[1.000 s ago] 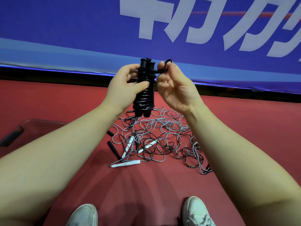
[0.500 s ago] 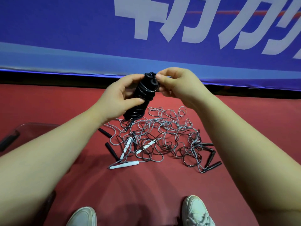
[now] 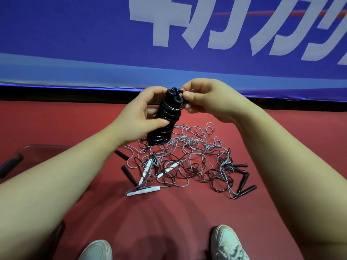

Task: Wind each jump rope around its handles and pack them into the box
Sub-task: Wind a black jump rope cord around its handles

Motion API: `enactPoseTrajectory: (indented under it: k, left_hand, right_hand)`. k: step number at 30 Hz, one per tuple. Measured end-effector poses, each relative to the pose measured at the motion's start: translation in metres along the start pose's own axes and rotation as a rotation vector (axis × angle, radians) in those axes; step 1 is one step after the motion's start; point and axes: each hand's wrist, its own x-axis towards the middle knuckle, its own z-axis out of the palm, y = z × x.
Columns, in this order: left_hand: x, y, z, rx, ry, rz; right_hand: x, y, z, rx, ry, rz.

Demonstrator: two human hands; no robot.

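Black wound rope [image 3: 165,119] gripped by left hand [image 3: 135,121], right hand [image 3: 204,100] pinching its end.

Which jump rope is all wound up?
The black jump rope between the left hand and right hand; its cord coils round its handles, the tangled ropes lie loose on the floor.

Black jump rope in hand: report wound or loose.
Wound: jump rope coils around its handles; right hand pinches its top, left hand grips it.
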Motion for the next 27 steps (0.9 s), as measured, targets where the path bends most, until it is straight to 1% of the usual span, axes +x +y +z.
enactPoseTrajectory:
  k: [5,9,17,20,23,26,27]
  left_hand:
    - [-0.002,-0.001,0.007,-0.005,-0.076,-0.010]
    - [-0.001,0.000,0.010,0.021,-0.113,-0.013]
    - [-0.001,0.002,-0.001,0.125,-0.241,-0.031]
    - [-0.001,0.005,-0.002,0.038,-0.225,-0.048]
    - [0.000,0.007,-0.004,0.059,-0.218,-0.016]
    - [0.000,0.012,-0.004,0.039,-0.212,-0.013]
    - [0.000,0.013,-0.003,0.017,-0.212,-0.021]
  right_hand:
    - [-0.003,0.006,-0.016,-0.008,-0.137,0.040]
    - [-0.009,0.012,-0.021,-0.023,-0.186,0.014]
    - [-0.012,0.020,-0.008,0.104,-0.147,0.059]
    - [-0.012,0.016,-0.005,0.194,-0.099,0.084]
    - [-0.010,0.011,-0.004,0.245,-0.052,0.105]
    - [-0.008,0.011,-0.004,0.445,0.010,0.169]
    - [-0.008,0.012,-0.004,0.475,0.011,0.177]
